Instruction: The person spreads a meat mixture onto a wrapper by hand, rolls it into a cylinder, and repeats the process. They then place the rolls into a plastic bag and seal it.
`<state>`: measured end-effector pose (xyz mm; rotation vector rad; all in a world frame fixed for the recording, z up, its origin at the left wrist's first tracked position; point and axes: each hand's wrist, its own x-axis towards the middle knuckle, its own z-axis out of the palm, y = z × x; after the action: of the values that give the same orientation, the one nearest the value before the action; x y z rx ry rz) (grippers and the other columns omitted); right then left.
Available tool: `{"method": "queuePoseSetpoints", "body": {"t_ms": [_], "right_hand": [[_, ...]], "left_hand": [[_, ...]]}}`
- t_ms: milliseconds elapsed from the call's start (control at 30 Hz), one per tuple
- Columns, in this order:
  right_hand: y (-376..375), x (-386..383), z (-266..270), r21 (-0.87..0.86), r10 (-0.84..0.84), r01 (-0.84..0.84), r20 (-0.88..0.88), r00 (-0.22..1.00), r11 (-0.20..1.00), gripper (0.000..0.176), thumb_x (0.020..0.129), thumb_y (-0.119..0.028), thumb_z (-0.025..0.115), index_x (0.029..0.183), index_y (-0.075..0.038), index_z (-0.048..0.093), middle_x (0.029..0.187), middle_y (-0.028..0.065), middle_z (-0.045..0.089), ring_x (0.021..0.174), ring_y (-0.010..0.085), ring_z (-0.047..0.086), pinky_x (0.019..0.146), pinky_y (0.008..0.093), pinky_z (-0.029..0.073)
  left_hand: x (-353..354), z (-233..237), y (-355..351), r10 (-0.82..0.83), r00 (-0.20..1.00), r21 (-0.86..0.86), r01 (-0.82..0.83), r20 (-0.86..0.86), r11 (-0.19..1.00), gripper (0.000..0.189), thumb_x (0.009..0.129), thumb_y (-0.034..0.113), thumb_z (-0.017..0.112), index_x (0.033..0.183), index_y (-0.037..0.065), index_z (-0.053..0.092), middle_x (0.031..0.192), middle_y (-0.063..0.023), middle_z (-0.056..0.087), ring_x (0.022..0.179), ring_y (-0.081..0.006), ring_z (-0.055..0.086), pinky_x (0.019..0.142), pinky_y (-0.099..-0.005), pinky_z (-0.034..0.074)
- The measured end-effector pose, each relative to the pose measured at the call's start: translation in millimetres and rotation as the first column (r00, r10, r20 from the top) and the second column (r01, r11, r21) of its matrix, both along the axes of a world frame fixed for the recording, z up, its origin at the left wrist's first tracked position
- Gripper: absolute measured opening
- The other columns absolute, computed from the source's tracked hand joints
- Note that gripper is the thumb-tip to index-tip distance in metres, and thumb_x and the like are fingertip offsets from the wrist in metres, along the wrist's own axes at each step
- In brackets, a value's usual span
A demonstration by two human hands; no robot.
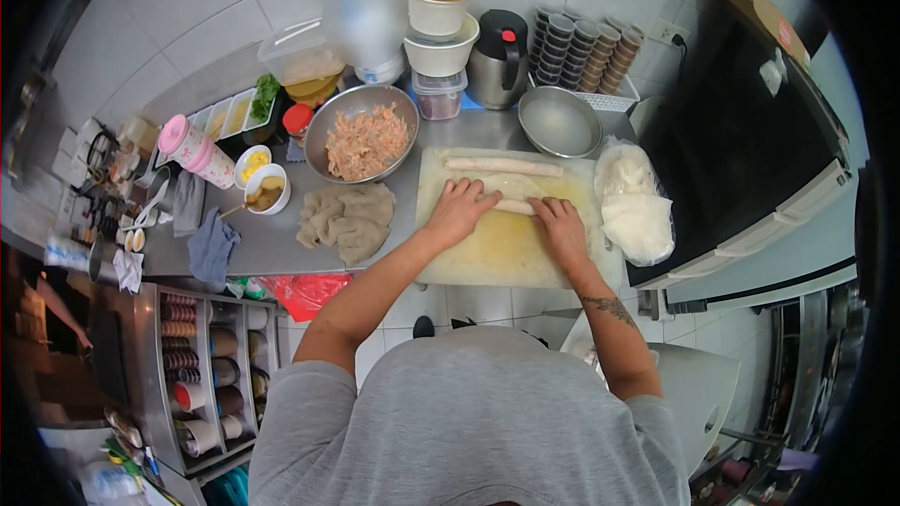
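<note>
On the yellow-stained cutting board, my left hand and my right hand grip the two ends of a pale wrapper roll. The fingers of each hand curl over it, with the thumbs near its front side. A thin, translucent sheet of wrapper extends behind this roll. Farther back on the board lies another long, pale roll, apart from my hands. A steel bowl of pinkish chopped filling stands to the left. Right of the board is a plastic bag of white wrappers.
Behind the board sit a shallow metal bowl, a steel jug and stacked tubs. A beige cloth lies left of the board, near a white bowl with a brush. A dark appliance borders the right side.
</note>
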<state>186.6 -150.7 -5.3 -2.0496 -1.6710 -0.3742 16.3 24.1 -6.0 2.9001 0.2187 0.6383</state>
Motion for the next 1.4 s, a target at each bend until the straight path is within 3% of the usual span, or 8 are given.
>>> {"method": "queuePoseSetpoints", "body": {"t_ms": [400, 700, 900, 1000, 1100, 1200, 1267, 1400], "right_hand": [[-24.0, 1.2, 5.0, -0.151, 0.084, -0.094, -0.069, 0.994, 0.984, 0.039, 0.080, -0.012, 0.065, 0.119, -0.013, 0.061, 0.105, 0.0047, 0.060, 0.097, 0.0246, 0.055, 0.086, 0.0365, 0.044], [-25.4, -21.1, 9.2, 0.006, 0.045, -0.045, 0.066, 0.997, 0.999, 0.048, 0.075, -0.005, 0.060, 0.123, -0.012, 0.060, 0.112, 0.0067, 0.059, 0.102, 0.0272, 0.054, 0.092, 0.0378, 0.044], [-17.3, -7.3, 10.4, -0.081, 0.075, -0.076, -0.007, 0.997, 0.994, 0.049, 0.075, -0.003, 0.059, 0.123, -0.013, 0.061, 0.108, 0.0061, 0.060, 0.101, 0.0270, 0.055, 0.091, 0.0374, 0.044], [-17.5, -0.5, 20.7, -0.182, 0.045, -0.082, -0.197, 0.979, 0.980, 0.048, 0.075, -0.004, 0.060, 0.123, -0.014, 0.060, 0.107, 0.0062, 0.060, 0.101, 0.0270, 0.056, 0.090, 0.0370, 0.045], [-10.4, -3.5, 14.4, 0.052, -0.046, 0.058, -0.204, 0.978, 0.997, 0.049, 0.076, -0.005, 0.060, 0.124, -0.016, 0.060, 0.108, 0.0065, 0.060, 0.101, 0.0266, 0.056, 0.090, 0.0379, 0.044], [-16.9, -7.3, 13.8, -0.012, 0.099, -0.099, 0.023, 0.995, 0.995, 0.050, 0.076, -0.006, 0.060, 0.125, -0.018, 0.060, 0.109, 0.0070, 0.060, 0.101, 0.0260, 0.056, 0.090, 0.0386, 0.044], [-16.6, -5.3, 10.7, -0.034, 0.053, -0.051, 0.064, 0.997, 0.998, 0.051, 0.076, -0.006, 0.060, 0.125, -0.020, 0.061, 0.109, 0.0067, 0.060, 0.101, 0.0256, 0.056, 0.090, 0.0394, 0.043], [-14.9, -1.0, 11.7, -0.084, 0.017, -0.010, 0.080, 0.997, 0.996, 0.051, 0.076, -0.005, 0.060, 0.124, -0.020, 0.062, 0.108, 0.0065, 0.060, 0.102, 0.0259, 0.056, 0.091, 0.0398, 0.043]], "left_hand": [[-16.9, 4.4, -14.1, -0.089, 0.991, -0.112, 0.078, -0.098, 0.991, 0.050, 0.076, -0.003, 0.053, 0.122, 0.014, 0.059, 0.098, -0.0099, 0.051, 0.097, -0.0279, 0.049, 0.084, -0.0395, 0.036], [-18.4, 11.3, -16.5, -0.043, 0.999, -0.125, 0.041, -0.020, 0.991, 0.051, 0.076, 0.000, 0.055, 0.125, 0.014, 0.058, 0.103, -0.0098, 0.052, 0.099, -0.0282, 0.048, 0.084, -0.0395, 0.038], [-21.5, 9.1, -26.9, 0.010, 1.000, 0.008, -0.010, -0.001, 1.000, 0.051, 0.075, 0.000, 0.056, 0.124, 0.014, 0.059, 0.103, -0.0085, 0.052, 0.099, -0.0268, 0.049, 0.083, -0.0379, 0.038], [-16.7, 0.1, -20.5, 0.000, 1.000, 0.005, 0.000, 0.030, 1.000, 0.049, 0.073, 0.001, 0.056, 0.121, 0.013, 0.060, 0.102, -0.0090, 0.052, 0.097, -0.0276, 0.048, 0.081, -0.0388, 0.038], [-13.7, 2.7, -13.4, -0.012, 0.999, -0.056, 0.010, -0.037, 0.998, 0.049, 0.074, 0.000, 0.055, 0.121, 0.012, 0.060, 0.101, -0.0093, 0.052, 0.097, -0.0273, 0.049, 0.081, -0.0384, 0.038], [-8.5, 8.1, -6.4, -0.035, 0.996, -0.139, 0.023, -0.085, 0.990, 0.049, 0.075, -0.001, 0.054, 0.121, 0.012, 0.060, 0.100, -0.0096, 0.052, 0.096, -0.0269, 0.049, 0.081, -0.0380, 0.038], [-5.2, 10.1, -1.3, -0.048, 0.992, -0.218, 0.020, -0.121, 0.976, 0.049, 0.075, -0.002, 0.054, 0.122, 0.011, 0.059, 0.100, -0.0097, 0.052, 0.096, -0.0266, 0.049, 0.080, -0.0378, 0.038], [-8.6, 11.4, -6.8, 0.006, 1.000, -0.131, -0.008, -0.022, 0.991, 0.048, 0.075, -0.001, 0.055, 0.121, 0.011, 0.060, 0.098, -0.0090, 0.052, 0.095, -0.0267, 0.049, 0.082, -0.0384, 0.039]]}}
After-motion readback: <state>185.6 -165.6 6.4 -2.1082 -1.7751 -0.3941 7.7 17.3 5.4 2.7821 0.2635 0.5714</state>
